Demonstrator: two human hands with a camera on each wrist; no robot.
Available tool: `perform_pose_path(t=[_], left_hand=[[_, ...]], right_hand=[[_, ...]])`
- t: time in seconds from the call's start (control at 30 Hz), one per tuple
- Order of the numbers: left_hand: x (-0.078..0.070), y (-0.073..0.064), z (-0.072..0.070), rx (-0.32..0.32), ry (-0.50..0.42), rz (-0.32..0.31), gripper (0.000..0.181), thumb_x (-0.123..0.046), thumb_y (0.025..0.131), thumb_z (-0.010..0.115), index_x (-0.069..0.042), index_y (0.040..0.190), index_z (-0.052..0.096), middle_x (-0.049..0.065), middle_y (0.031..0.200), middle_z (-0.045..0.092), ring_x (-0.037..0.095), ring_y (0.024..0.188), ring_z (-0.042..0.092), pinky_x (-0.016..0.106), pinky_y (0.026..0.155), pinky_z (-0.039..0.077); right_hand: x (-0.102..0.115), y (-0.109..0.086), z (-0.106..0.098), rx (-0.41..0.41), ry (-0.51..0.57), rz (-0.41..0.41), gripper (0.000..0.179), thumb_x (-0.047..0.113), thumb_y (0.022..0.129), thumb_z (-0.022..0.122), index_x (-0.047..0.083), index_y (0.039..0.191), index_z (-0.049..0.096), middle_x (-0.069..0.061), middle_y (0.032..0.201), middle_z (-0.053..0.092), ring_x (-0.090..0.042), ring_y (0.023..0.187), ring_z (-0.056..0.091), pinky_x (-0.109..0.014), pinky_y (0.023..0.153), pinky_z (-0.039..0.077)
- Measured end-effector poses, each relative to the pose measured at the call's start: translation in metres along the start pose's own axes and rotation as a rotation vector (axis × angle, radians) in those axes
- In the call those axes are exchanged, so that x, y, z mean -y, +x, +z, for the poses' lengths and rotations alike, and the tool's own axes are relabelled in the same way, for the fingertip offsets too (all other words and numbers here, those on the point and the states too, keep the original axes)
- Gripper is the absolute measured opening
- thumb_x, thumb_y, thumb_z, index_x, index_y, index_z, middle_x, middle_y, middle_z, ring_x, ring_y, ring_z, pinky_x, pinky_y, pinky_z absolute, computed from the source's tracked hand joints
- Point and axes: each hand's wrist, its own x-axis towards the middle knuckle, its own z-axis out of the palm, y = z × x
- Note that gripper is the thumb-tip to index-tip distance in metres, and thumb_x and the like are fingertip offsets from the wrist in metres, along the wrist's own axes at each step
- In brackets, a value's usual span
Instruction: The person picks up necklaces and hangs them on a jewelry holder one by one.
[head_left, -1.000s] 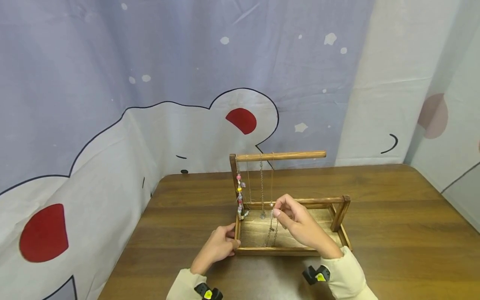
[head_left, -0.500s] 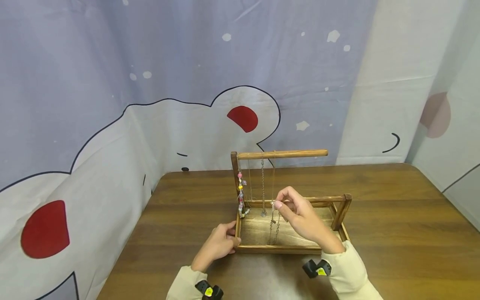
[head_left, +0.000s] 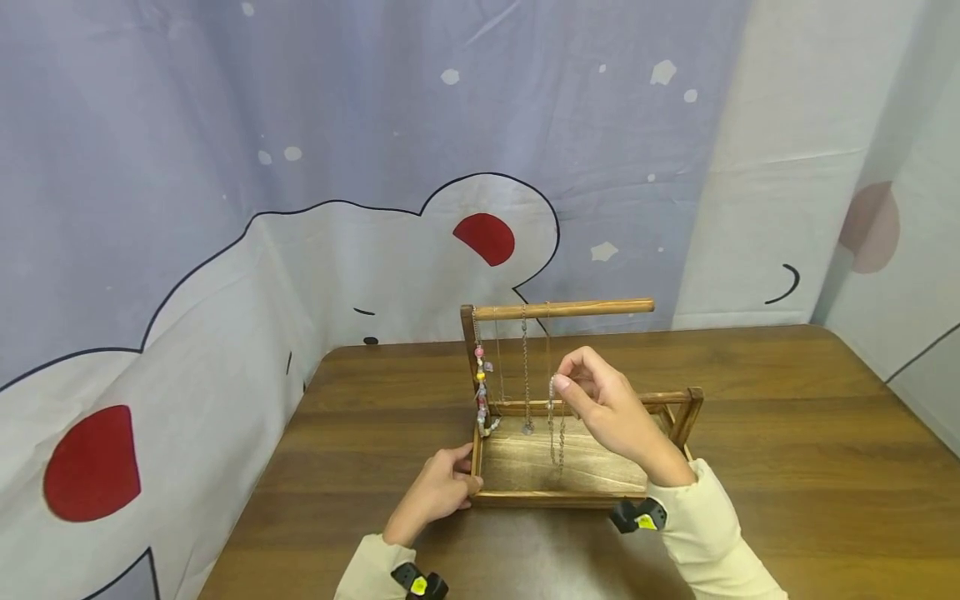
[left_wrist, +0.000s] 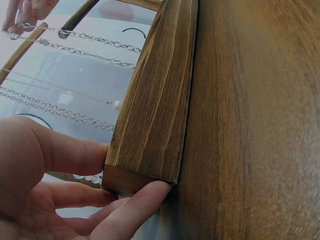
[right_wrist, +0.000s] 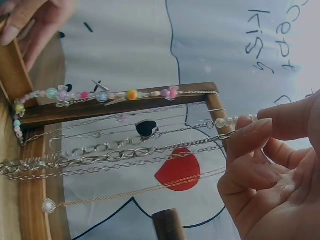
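My right hand [head_left: 609, 408] pinches a silver chain necklace [head_left: 552, 410] between thumb and fingertips, in front of a wooden jewelry stand's top bar [head_left: 592, 307]. Small pearl beads [right_wrist: 227, 122] lie at the pinched end in the right wrist view, and the chain's links dangle below over the tray. With thumb and fingers, my left hand [head_left: 435, 487] grips the near left corner of the stand's wooden tray [left_wrist: 150, 105]. From the bar hang a colorful beaded necklace [right_wrist: 132, 94] at the post, another silver chain [head_left: 526, 367] and a thin gold necklace [right_wrist: 135, 192].
A lower wooden rail [head_left: 637, 401] runs along the tray's back to a short post [head_left: 684, 417] at the right. The stand sits on a brown wooden table [head_left: 787, 433]. Behind it hangs a printed curtain [head_left: 360, 275].
My right hand has risen toward the top bar, lifting the silver chain necklace higher above the tray. The left hand keeps its place at the tray corner.
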Motion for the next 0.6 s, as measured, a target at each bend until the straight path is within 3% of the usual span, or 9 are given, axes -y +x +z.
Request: perform_pose_path(t=[0.17,0.33,0.6], left_hand=[[-0.001,-0.001,0.0,0.003,-0.001,-0.003,0.065,-0.004,0.079,0.06,0.012,0.136,0.031,0.021,0.106,0.056,0.015,0.072,0.061,0.03,0.054,0.054],[-0.001,0.0,0.0,0.006,0.003,-0.02,0.064,-0.004,0.08,0.059,0.012,0.136,0.032,0.019,0.106,0.055,0.013,0.071,0.06,0.029,0.054,0.054],[0.0,0.0,-0.001,0.004,0.007,0.0,0.065,-0.004,0.08,0.061,0.012,0.136,0.031,0.019,0.102,0.057,0.014,0.069,0.06,0.029,0.054,0.054]], right_hand=[[0.005,0.006,-0.005,0.003,0.057,0.003,0.009,0.01,0.093,0.051,0.002,0.096,0.049,-0.013,0.076,0.051,-0.019,0.056,0.048,-0.024,0.048,0.042],[0.007,0.012,-0.01,-0.003,0.073,-0.003,0.01,0.008,0.093,0.051,0.0,0.097,0.049,-0.009,0.074,0.052,-0.02,0.055,0.048,-0.024,0.047,0.042],[0.013,0.021,-0.015,-0.033,0.074,0.009,0.013,0.012,0.093,0.052,0.0,0.096,0.049,-0.014,0.073,0.05,-0.014,0.054,0.047,-0.025,0.045,0.041]])
